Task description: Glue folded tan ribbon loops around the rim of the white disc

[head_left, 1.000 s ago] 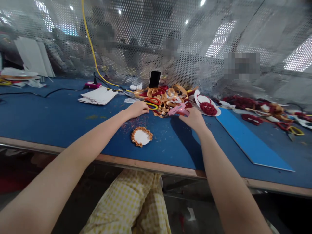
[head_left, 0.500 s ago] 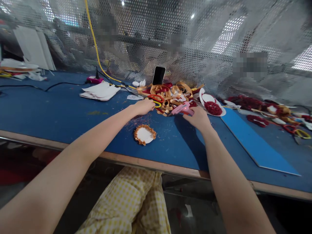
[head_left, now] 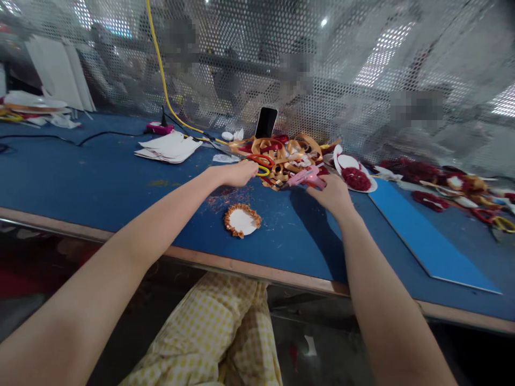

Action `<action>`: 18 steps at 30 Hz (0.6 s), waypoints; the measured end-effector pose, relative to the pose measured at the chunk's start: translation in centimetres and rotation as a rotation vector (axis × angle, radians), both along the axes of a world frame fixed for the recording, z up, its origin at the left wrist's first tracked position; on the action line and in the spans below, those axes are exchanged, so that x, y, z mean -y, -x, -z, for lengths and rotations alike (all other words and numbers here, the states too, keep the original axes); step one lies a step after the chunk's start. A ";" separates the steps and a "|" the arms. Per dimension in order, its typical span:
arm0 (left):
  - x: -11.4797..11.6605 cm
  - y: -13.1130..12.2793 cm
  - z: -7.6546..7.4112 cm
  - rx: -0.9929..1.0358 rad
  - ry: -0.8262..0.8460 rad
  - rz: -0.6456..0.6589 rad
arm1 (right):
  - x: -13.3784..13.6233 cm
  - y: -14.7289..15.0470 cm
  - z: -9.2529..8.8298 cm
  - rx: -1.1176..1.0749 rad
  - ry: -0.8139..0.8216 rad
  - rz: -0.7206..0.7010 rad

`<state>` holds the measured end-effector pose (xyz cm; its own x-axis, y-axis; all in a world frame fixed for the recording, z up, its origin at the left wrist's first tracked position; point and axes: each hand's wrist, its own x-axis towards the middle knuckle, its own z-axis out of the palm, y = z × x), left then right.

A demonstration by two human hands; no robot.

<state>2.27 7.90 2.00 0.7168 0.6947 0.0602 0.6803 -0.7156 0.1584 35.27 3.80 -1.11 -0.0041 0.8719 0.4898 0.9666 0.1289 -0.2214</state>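
Note:
My left hand (head_left: 242, 173) is closed at the yellow loop of a pair of scissors (head_left: 262, 160) with red and yellow handles; its fingertips are partly hidden. The scissors lie at the front of a tangled pile of gold and dark red ribbon (head_left: 300, 153). On the pile's right side, my right hand (head_left: 332, 193) grips the handle end of a pink hot glue gun (head_left: 306, 177) with a small red light showing. Between my forearms, nearer the table edge, lies a white round disc (head_left: 244, 222) with pleated gold ribbon around most of its rim.
A phone (head_left: 266, 123) leans upright behind the pile. White card sheets (head_left: 171, 147) lie to the left, near a magenta power strip (head_left: 159, 128) and cables. On the right are a white-and-red rosette (head_left: 356, 178), a blue board (head_left: 432, 236) and other scissors (head_left: 502, 224). Perforated metal stands behind.
The view has shifted slightly, so the table things appear a little farther right. Both hands stay at the scissors and glue gun, with little visible movement.

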 end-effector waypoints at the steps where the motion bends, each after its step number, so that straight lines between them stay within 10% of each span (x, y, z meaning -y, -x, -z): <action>1: 0.3 0.5 -0.5 0.076 0.046 -0.022 | 0.0 0.0 0.0 -0.005 -0.001 -0.007; 10: 1.6 4.7 -0.8 0.336 0.136 0.055 | 0.0 0.4 -0.1 -0.036 -0.031 -0.024; 18: -2.7 1.4 1.3 0.235 0.007 -0.012 | 0.1 0.1 0.0 -0.048 -0.019 -0.025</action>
